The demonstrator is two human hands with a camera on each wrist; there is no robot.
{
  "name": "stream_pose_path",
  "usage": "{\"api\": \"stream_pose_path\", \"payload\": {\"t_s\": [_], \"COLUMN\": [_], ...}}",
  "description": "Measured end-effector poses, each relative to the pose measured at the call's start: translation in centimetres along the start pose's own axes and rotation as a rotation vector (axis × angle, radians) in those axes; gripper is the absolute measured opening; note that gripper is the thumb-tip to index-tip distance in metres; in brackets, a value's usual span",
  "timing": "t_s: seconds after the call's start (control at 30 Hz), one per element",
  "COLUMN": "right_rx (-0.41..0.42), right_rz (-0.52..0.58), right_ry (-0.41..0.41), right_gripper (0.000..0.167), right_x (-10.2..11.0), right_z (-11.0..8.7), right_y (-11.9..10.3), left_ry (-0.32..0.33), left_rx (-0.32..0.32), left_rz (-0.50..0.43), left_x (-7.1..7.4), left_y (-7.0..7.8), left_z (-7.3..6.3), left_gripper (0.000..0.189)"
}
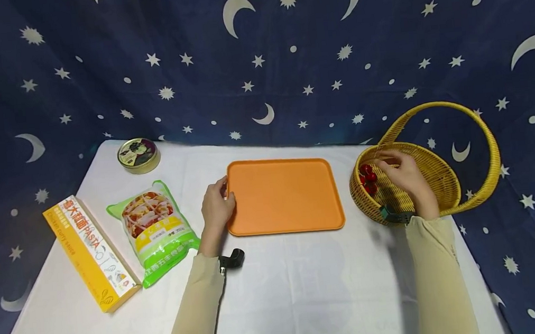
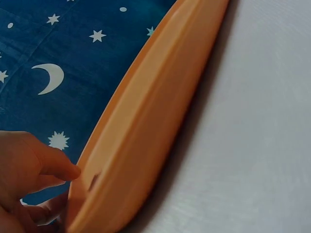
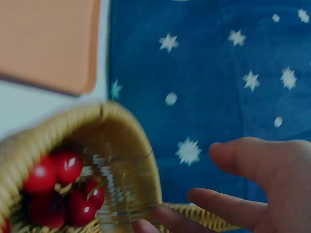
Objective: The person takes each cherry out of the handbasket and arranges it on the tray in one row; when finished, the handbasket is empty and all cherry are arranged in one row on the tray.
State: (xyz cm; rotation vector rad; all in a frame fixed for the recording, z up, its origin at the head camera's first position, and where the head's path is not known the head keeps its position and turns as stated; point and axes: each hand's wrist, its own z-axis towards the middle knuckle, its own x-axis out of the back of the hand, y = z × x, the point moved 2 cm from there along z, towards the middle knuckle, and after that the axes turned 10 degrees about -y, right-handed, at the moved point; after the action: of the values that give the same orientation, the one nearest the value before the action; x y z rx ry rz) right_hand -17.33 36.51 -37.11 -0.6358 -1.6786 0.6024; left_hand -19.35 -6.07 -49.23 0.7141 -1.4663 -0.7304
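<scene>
An orange tray (image 1: 284,196) lies flat, left of a wicker basket (image 1: 440,176) holding glossy red fruit (image 1: 370,177), perhaps cherries.

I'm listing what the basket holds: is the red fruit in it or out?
In. The head view shows the red fruit inside the basket, and the right wrist view shows it there too.

Makeshift tabletop set-up (star-and-moon cloth (image 1: 279,81) behind), white-covered table (image 1: 302,286).
</scene>
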Motion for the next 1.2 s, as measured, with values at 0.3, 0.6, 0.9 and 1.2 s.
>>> {"api": "stream_pose_path", "payload": {"t_s": [0.3, 0.6, 0.9, 1.2], "right_rx": [-0.115, -0.169, -0.231, -0.277], "right_rz": [-0.071, -0.071, 0.005, 0.078], "right_ry": [-0.135, -0.242, -0.334, -0.452], "right_gripper": [0.045, 0.044, 0.041, 0.036], "right_x": [0.6, 0.4, 0.7, -0.1], "right_z": [1.8, 3.6, 5.3, 5.3], "right_y": [2.8, 3.6, 4.7, 4.5], "left_ry": [-0.003, -0.013, -0.041, -0.063], "left_rx": [-0.094, -0.151, -0.169, -0.179], "left_rz": [0.058, 0.075, 0.065, 0.083], "left_x": [0.0, 0.5, 0.5, 0.4], "left_y": [-0.6, -0.9, -1.2, -1.3], "left_z": [0.3, 0.5, 0.7, 0.9], "left_gripper": [0.05, 0.051, 0.052, 0.054]}}
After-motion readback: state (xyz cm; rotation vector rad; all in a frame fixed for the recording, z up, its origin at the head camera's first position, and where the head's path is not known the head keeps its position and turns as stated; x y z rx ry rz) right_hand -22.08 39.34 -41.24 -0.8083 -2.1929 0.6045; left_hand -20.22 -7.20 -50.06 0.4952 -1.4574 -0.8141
